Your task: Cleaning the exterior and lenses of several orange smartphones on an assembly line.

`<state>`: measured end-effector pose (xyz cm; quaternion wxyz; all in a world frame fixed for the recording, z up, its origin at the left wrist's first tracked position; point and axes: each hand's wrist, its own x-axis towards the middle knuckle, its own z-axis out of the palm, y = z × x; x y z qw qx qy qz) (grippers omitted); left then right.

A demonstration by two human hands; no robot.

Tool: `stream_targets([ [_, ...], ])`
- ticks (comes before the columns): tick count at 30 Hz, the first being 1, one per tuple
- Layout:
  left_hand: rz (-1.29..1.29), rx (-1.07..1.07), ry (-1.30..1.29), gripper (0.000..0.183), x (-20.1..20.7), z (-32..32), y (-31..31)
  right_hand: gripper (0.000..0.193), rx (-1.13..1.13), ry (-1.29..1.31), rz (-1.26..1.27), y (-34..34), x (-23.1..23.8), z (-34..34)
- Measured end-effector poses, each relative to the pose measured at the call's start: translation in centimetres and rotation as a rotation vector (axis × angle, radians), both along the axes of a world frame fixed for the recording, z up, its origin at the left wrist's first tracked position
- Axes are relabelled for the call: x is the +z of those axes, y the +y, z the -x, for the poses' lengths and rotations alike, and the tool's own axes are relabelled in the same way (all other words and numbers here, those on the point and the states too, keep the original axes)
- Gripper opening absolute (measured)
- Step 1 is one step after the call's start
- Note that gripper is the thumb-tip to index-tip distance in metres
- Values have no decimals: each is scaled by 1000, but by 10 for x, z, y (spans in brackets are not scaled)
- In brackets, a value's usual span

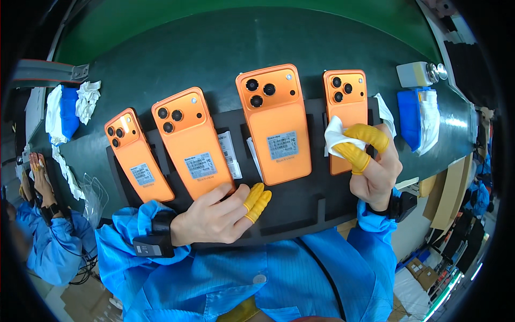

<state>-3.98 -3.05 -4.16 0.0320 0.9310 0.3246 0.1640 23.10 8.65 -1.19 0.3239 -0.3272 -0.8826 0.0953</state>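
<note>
My right hand, with yellow finger cots on thumb and finger, pinches a folded white wipe over the orange phone at the far right. My left hand is closed, its two yellow-capped digits pressed together with nothing visible between them. Its knuckles lie by the lower end of the second phone from the left. Just beyond its fingertips is the bottom edge of a larger-looking orange phone. Another orange phone lies at the far left. All the phones are back up, camera lenses away from me.
The phones lie on a black slotted tray on a green table. Printed labels show between phones. Blue boxes with white wipes stand left and right, beside a white pump bottle. A co-worker's hand is at left.
</note>
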Motion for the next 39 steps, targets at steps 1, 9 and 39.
stream_targets([
  [1,-3,-3,-10,38,0,0,0,41,-2,-12,-11,0,1,-1],
  [9,-21,-27,-13,32,6,1,7,31,91,104,-29,0,1,9],
  [39,44,685,-3,45,0,15,-126,36,-597,527,-157,15,-55,-79],
])
